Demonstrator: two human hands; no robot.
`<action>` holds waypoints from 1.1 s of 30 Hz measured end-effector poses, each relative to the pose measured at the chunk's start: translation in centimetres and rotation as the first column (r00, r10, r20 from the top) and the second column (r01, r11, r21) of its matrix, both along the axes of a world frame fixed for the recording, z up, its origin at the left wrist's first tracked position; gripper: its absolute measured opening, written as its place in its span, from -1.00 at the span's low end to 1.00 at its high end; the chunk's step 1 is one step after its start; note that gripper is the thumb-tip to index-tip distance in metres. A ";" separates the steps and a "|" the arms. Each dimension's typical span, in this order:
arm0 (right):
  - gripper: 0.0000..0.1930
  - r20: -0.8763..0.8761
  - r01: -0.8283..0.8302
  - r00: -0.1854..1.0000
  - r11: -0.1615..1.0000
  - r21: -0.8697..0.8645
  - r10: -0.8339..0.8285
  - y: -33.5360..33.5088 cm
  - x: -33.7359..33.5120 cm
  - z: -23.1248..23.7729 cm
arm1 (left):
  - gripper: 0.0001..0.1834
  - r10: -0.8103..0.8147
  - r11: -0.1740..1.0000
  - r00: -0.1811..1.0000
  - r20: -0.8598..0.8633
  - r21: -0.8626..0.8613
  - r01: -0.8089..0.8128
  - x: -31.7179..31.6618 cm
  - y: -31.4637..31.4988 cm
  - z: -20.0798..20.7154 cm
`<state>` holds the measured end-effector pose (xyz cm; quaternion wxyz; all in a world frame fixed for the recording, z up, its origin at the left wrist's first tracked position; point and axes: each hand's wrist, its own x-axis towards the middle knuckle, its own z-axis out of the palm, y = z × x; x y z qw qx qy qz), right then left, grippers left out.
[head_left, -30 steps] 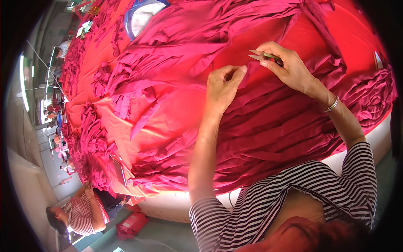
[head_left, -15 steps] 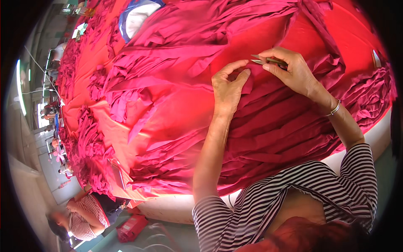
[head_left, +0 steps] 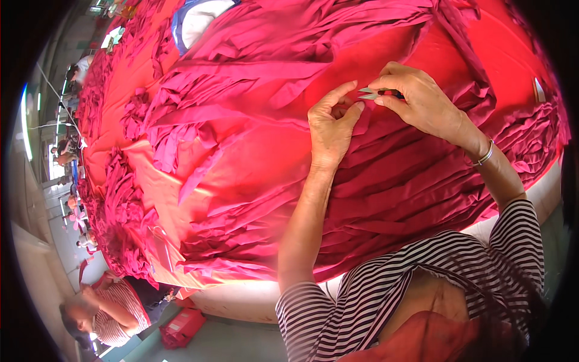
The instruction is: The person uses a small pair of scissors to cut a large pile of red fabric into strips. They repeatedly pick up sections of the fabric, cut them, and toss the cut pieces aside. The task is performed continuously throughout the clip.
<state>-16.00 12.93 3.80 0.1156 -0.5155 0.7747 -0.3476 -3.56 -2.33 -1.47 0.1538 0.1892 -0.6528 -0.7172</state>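
Observation:
Thread snips (head_left: pixel 380 94) with a dark handle and bright, slightly parted blades sit in my right hand (head_left: pixel 425 105), blades pointing left. Close beside the tips is my left hand (head_left: pixel 332 127), its thumb and bent fingers holding the end of a magenta fabric strip (head_left: pixel 362 122). The blades are near my left fingertips; whether they touch cloth or thread I cannot tell. Beneath both hands lie long, loosely gathered magenta fabric strips (head_left: pixel 386 187) on a red cloth-covered table (head_left: pixel 253 160).
A blue-and-white bundle (head_left: pixel 199 23) lies at the far side. Heaps of magenta cloth (head_left: pixel 123 187) cover the table's left. Another person in a striped top (head_left: pixel 117 308) stands at lower left, near a red bag (head_left: pixel 183 327) on the floor. More people are in the background.
My right hand has turned the snips slightly, and their blades now sit a little lower. My left hand has shifted slightly right, still holding the strip. The other person appears farther left.

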 end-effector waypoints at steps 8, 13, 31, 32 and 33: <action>-0.84 -0.045 -0.046 0.998 0.999 -0.010 0.046 -0.7 0.0 0.0 | -0.58 -0.017 1.000 1.000 -0.006 0.009 0.017 -0.1 -0.1 -0.2; -0.85 -0.118 -0.062 0.991 0.998 -0.029 0.058 -1.0 -0.4 -0.7 | -0.58 -0.019 1.000 1.000 -0.020 0.017 0.019 0.0 -0.1 -0.7; -0.84 0.077 0.029 0.997 0.999 0.022 -0.030 0.6 -1.2 -0.8 | -0.34 -0.092 0.995 0.996 0.011 -0.024 0.092 0.0 -0.4 0.5; -0.84 0.077 0.011 0.997 1.000 0.015 -0.012 0.6 -1.2 -1.0 | -0.35 -0.095 0.995 0.995 0.003 -0.033 0.095 0.0 -0.3 0.6; -0.84 0.087 0.009 0.996 1.000 0.014 -0.010 0.5 -1.0 -1.2 | -0.35 -0.094 0.995 0.996 0.001 -0.028 0.094 0.1 -0.3 0.6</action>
